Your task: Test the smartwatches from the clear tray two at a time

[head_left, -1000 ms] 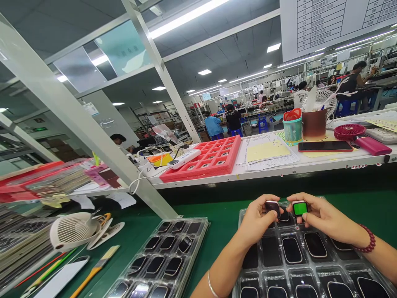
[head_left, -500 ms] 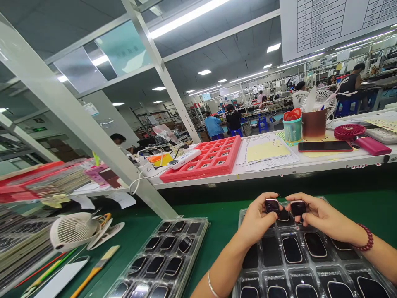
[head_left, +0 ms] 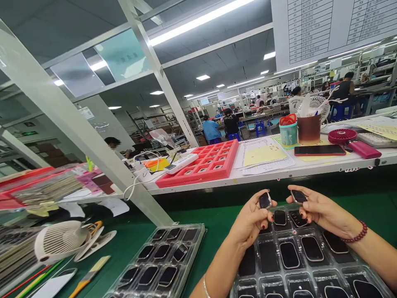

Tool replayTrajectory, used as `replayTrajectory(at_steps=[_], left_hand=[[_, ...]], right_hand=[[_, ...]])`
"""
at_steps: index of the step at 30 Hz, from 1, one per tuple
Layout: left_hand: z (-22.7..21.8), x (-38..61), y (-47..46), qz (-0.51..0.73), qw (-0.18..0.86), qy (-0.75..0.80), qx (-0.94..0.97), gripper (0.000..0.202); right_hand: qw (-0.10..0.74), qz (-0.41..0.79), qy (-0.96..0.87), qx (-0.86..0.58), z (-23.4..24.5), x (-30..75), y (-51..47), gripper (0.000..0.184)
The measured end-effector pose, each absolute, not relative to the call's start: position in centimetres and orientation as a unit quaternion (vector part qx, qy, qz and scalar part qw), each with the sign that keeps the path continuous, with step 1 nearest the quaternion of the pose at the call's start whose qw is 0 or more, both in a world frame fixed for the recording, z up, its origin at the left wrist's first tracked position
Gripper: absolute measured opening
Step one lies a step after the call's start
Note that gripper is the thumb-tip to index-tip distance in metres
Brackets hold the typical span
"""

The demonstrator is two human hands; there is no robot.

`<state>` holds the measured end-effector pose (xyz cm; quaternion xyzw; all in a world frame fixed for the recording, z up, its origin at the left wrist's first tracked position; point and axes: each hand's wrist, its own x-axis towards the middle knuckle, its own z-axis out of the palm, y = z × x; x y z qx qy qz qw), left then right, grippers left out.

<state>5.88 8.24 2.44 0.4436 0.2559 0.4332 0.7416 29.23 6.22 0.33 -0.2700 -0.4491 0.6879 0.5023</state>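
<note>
My left hand (head_left: 252, 220) pinches a small smartwatch body (head_left: 264, 200) with a dark screen. My right hand (head_left: 319, 210) holds a second dark-screened watch body (head_left: 299, 196). Both hands hover over the far end of a clear plastic tray (head_left: 356, 265) whose pockets hold several more watch bodies, such as one (head_left: 289, 255) near the middle. A red bead bracelet (head_left: 355, 235) circles my right wrist and a thin bangle (head_left: 206, 287) my left.
A second clear tray (head_left: 161, 265) of watch bodies lies to the left on the green mat. Farther left are a small white fan (head_left: 58, 239), a brush (head_left: 88, 276) and pens. Behind, a white shelf carries a red foam tray (head_left: 207, 161), papers (head_left: 263, 156), a phone (head_left: 319, 150) and cups. People work in the background.
The right watch's green screen went dark. Both hands lifted slightly and tilted their watches, and the view shifted a little down and right.
</note>
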Motion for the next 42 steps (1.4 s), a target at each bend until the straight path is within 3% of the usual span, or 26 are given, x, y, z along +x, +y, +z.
replayTrajectory(at_steps=[2, 7, 11, 14, 19, 22, 27, 42], left_hand=[[2.6, 5.6, 8.6, 0.443, 0.771, 0.242, 0.388, 0.052], [2.6, 5.2, 9.4, 0.407, 0.835, 0.225, 0.293, 0.05], [2.4, 5.4, 9.3, 0.407, 0.827, 0.231, 0.311, 0.051], [2.2, 5.8, 8.7, 0.413, 0.772, 0.264, 0.406, 0.048], [2.0, 6.2, 7.6, 0.372, 0.694, 0.293, 0.542, 0.066], [2.0, 6.4, 7.4, 0.357, 0.664, 0.31, 0.579, 0.059], [2.1, 6.4, 7.3, 0.353, 0.625, 0.324, 0.616, 0.044], [2.2, 6.4, 7.2, 0.362, 0.617, 0.33, 0.616, 0.041]], right_hand=[[0.493, 0.733, -0.399, -0.245, 0.5, 29.7, 6.5, 0.038], [0.462, 0.786, -0.323, -0.253, 0.4, 30.4, 7.3, 0.056], [0.451, 0.785, -0.347, -0.245, 0.4, 30.4, 7.1, 0.053], [0.446, 0.756, -0.416, -0.236, 0.5, 29.9, 6.5, 0.041], [0.447, 0.651, -0.543, -0.284, 0.5, 28.7, 5.9, 0.053], [0.442, 0.593, -0.589, -0.324, 0.2, 28.4, 5.9, 0.05], [0.436, 0.507, -0.65, -0.361, 0.2, 28.2, 5.6, 0.031], [0.44, 0.485, -0.662, -0.366, 1.1, 27.8, 4.8, 0.023]])
